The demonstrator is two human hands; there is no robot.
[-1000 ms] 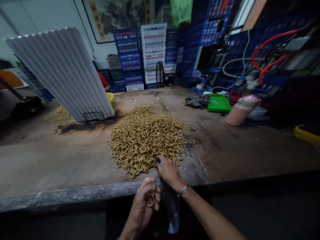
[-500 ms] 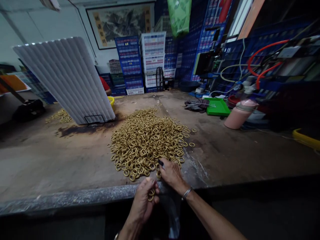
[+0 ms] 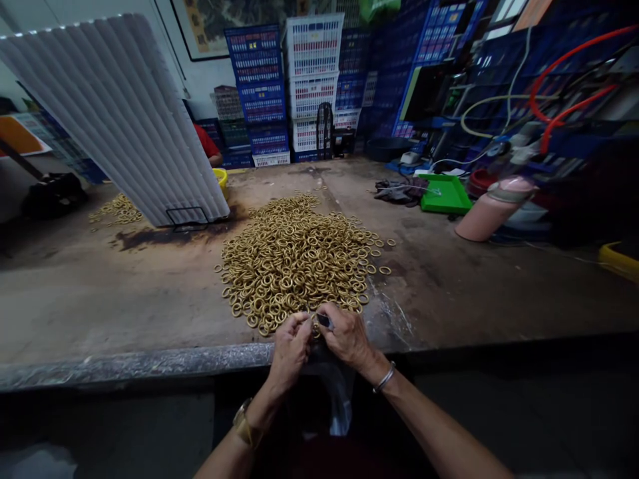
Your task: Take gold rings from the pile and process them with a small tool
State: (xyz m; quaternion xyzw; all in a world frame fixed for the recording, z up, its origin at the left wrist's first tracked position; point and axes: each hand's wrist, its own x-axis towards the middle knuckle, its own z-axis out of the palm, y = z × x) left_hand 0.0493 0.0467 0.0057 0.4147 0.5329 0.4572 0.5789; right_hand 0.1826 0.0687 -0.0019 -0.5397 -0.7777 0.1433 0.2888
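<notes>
A heap of brass-coloured rings point(image 3: 294, 259) lies on the table in front of me. My left hand point(image 3: 291, 351) is at the heap's near edge, thumb and fingers pinched on a ring point(image 3: 315, 327) that shows partly between my hands. Other rings in that palm, if any, are hidden. Close beside it, my right hand point(image 3: 348, 338) is closed on a small dark tool point(image 3: 325, 321); its working end is too small to make out. The fingertips of both hands nearly meet.
A grey corrugated panel point(image 3: 120, 120) stands in a wire holder at the left, with more rings point(image 3: 117, 210) behind it. A person in a red sleeve point(image 3: 207, 143) is partly hidden there. A green tray point(image 3: 444, 194) and pink bottle point(image 3: 492, 211) stand right. Crates point(image 3: 312, 86) are stacked behind.
My left hand has risen from below the table edge to meet the right hand, and the rings in its palm no longer show. The view has tipped downward.
</notes>
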